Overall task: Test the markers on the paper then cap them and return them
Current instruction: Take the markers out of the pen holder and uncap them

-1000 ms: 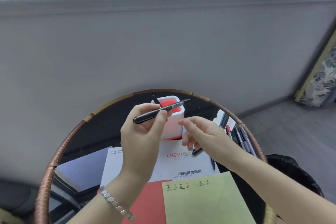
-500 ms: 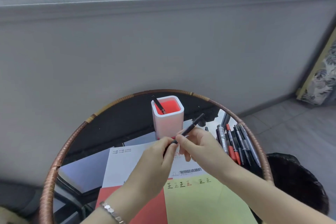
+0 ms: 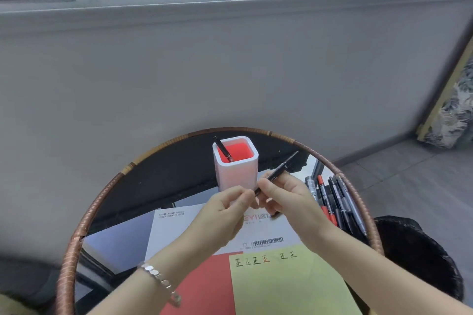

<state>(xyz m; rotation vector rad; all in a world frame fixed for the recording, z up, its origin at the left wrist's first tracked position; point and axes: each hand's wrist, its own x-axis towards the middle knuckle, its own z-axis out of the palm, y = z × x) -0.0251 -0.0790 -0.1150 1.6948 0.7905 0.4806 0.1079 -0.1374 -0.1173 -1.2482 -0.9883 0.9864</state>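
A slim black marker (image 3: 284,165) slants up to the right in front of the white pen holder (image 3: 236,174). My right hand (image 3: 289,202) grips its barrel. My left hand (image 3: 225,212) pinches its lower end, which the fingers hide. One black pen (image 3: 222,148) leans inside the holder's red interior. Several black, grey and red markers (image 3: 332,202) lie in a row on the right of the table. A yellow-green paper (image 3: 286,286) with a line of small test marks lies nearest me.
The round glass table has a woven brown rim (image 3: 102,197) and stands against a grey wall. A red sheet (image 3: 204,286) and a white printed sheet (image 3: 174,233) lie under the yellow-green paper. A black bin (image 3: 419,250) stands on the floor at the right.
The marker was held up in my left hand alone in front of the holder. Both hands have come together lower down, and my right hand has taken the barrel.
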